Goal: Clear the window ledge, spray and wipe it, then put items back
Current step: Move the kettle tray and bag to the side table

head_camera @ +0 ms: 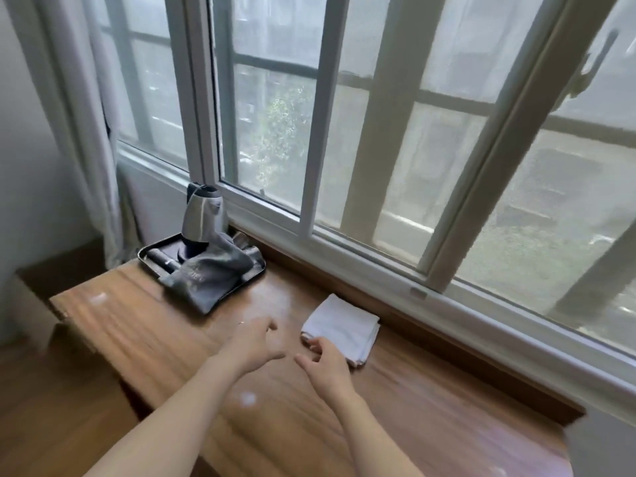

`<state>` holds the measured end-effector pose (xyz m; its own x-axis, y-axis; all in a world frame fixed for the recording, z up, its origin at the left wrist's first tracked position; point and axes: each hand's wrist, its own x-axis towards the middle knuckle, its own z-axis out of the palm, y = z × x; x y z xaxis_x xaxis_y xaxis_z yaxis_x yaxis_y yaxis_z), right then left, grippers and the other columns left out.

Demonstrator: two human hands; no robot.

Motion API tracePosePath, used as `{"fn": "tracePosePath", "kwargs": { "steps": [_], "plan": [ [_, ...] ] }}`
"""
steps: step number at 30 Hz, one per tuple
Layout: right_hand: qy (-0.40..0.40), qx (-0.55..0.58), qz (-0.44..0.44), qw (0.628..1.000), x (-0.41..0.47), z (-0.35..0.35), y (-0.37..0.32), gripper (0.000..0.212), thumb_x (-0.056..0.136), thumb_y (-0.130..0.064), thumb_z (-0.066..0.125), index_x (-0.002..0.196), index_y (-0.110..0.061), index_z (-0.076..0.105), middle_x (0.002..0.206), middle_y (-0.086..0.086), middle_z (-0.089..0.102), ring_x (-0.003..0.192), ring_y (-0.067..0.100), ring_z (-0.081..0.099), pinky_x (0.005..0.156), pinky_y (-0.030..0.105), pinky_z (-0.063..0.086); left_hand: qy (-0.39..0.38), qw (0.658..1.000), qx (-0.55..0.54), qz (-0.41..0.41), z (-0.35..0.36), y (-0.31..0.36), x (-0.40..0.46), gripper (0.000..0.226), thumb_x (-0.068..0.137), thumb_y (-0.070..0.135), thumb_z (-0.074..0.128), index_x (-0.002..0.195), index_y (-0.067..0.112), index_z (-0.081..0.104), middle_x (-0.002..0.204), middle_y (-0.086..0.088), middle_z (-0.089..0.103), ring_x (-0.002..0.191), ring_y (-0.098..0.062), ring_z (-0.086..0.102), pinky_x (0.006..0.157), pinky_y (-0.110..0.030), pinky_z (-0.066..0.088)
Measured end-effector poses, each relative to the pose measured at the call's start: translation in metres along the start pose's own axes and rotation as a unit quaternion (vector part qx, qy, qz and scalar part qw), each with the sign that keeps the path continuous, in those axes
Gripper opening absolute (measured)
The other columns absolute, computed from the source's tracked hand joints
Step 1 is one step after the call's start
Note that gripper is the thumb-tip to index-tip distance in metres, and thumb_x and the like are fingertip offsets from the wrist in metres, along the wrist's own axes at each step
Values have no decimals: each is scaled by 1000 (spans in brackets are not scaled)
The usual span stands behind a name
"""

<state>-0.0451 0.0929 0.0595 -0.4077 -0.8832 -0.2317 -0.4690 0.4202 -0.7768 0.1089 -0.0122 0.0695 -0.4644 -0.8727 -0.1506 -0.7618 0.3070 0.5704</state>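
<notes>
A folded white cloth (pixel 342 327) lies on the wooden window ledge (pixel 430 401), close to the window frame. My right hand (pixel 325 363) hovers at the cloth's near corner with fingers spread, its fingertips touching or almost touching the edge. My left hand (pixel 258 342) is just left of it, open and holding nothing. At the ledge's far left end stands a dark tray (pixel 151 251). On the tray are a grey pouch (pixel 210 273), a dark tube-like item (pixel 161 261) and a metallic kettle-like object (pixel 201 215).
A sliding window (pixel 344 149) with white frames runs along the back of the ledge. A white curtain (pixel 86 132) hangs at the left. Wooden floor (pixel 58 407) lies below the ledge's left edge.
</notes>
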Motion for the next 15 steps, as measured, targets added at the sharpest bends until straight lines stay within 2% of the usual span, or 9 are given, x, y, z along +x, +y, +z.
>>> {"fn": "tracePosePath", "kwargs": {
  "steps": [6, 12, 15],
  "plan": [
    [-1, 3, 9, 1000, 20, 52, -42, 54, 89, -43, 70, 135, -21, 53, 118, -11, 55, 110, 9, 56, 94, 26, 48, 2, 1000, 5, -2, -43, -64, 24, 62, 71, 56, 76, 122, 27, 57, 123, 5, 60, 118, -14, 51, 96, -31, 45],
    [2, 1, 22, 1000, 58, 87, -72, 62, 86, -49, 72, 137, -23, 51, 123, -9, 57, 107, 8, 57, 95, 29, 51, 28, 999, -16, 3, -78, -109, 65, 63, 71, 56, 77, 123, 25, 57, 120, 6, 60, 115, -15, 53, 98, -32, 45],
    [-4, 11, 22, 1000, 87, 103, -86, 62, 84, -51, 73, 135, -25, 50, 124, -8, 57, 104, 7, 57, 94, 31, 52, 39, 999, -11, 0, -94, -127, 89, 65, 73, 55, 77, 126, 24, 55, 125, 6, 59, 118, -16, 51, 99, -31, 43]
  ]
}}
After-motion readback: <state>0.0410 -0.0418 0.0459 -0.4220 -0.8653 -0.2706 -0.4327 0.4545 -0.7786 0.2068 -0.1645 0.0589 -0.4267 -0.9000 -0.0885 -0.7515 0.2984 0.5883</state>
